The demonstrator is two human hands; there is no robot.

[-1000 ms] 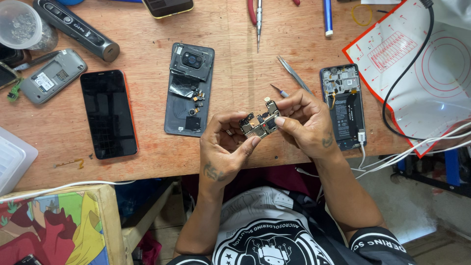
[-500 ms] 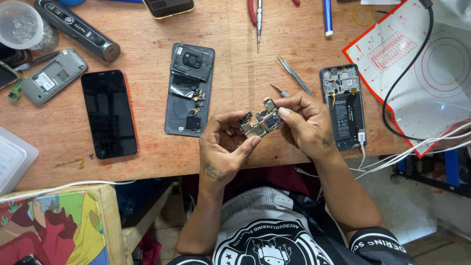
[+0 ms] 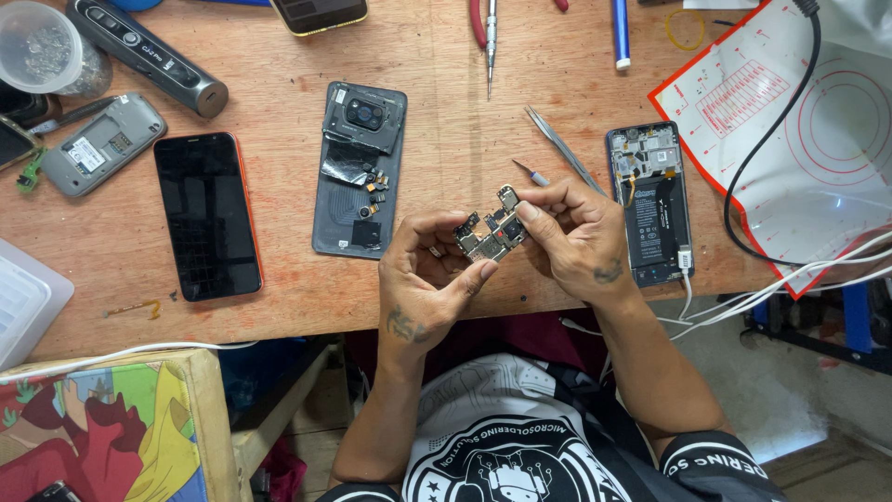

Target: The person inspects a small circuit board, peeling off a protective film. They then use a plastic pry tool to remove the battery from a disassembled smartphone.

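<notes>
A small phone circuit board point(image 3: 491, 231) is pinched between my left hand point(image 3: 429, 279) and my right hand point(image 3: 578, 238), just above the near edge of the wooden bench point(image 3: 279, 288). Left thumb and fingers grip its lower left end. Right thumb and forefinger press on its upper right end. An opened phone with its battery showing point(image 3: 652, 201) lies right of my right hand. A dark phone back cover with loose parts on it point(image 3: 360, 167) lies left of my hands.
Tweezers point(image 3: 563, 149) and a small screwdriver point(image 3: 531, 174) lie just beyond my hands. A black-screened phone point(image 3: 206, 214), a grey phone back point(image 3: 102, 145), a plastic cup of screws point(image 3: 46, 48), a red-edged mat point(image 3: 790, 139) and white cables point(image 3: 799, 279) crowd the bench.
My right thumb has shifted slightly along the board's upper end. Both hands stay in the same place with the board held between them.
</notes>
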